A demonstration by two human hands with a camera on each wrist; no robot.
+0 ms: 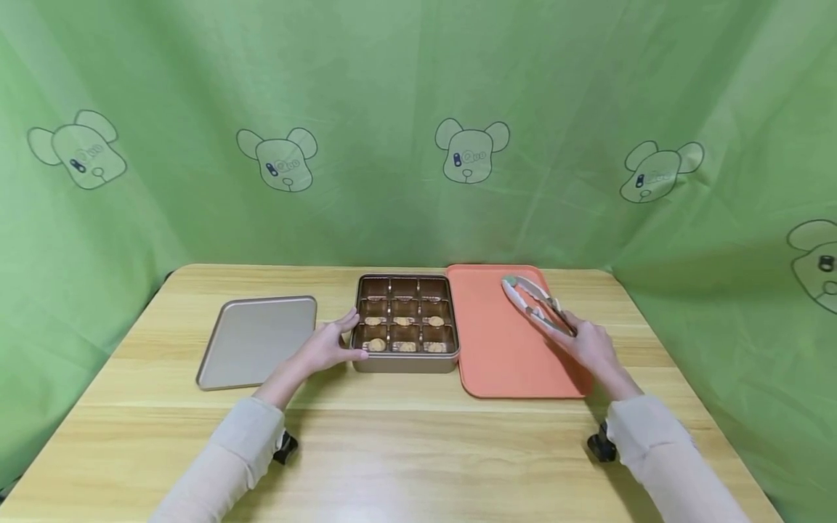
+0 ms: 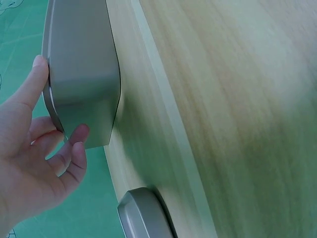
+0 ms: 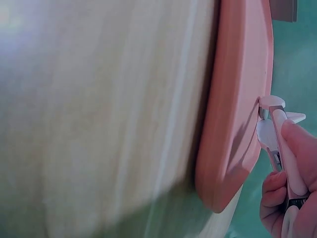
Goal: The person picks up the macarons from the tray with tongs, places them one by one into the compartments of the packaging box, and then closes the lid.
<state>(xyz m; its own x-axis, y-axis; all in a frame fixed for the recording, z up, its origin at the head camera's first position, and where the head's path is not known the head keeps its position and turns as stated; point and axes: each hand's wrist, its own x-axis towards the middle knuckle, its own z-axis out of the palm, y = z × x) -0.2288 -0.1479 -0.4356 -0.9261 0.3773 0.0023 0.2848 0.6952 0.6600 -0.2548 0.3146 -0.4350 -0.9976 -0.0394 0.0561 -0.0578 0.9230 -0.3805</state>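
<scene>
In the head view, my right hand (image 1: pixel 591 347) grips a pair of tongs (image 1: pixel 552 314) over the orange tray (image 1: pixel 503 363). At the tongs' white tips is a small green piece (image 1: pixel 511 280), too small to identify. My left hand (image 1: pixel 327 346) rests against the left front corner of a brown metal tin (image 1: pixel 405 363). In the left wrist view, its thumb (image 2: pixel 35 82) lies on the tin's rim and the other fingers are loosely bent beside the side wall. The tin has a divided insert; small round cookies (image 1: pixel 376 345) sit in the middle and front rows. Its back row shows no cookies.
A flat, shallow gold-brown lid (image 1: pixel 261 341) lies on the wooden table (image 1: pixel 392 450), left of the tin. The orange tray stands close against the tin's right side. A green curtain (image 1: pixel 373 87) with bear outlines hangs behind and at the sides.
</scene>
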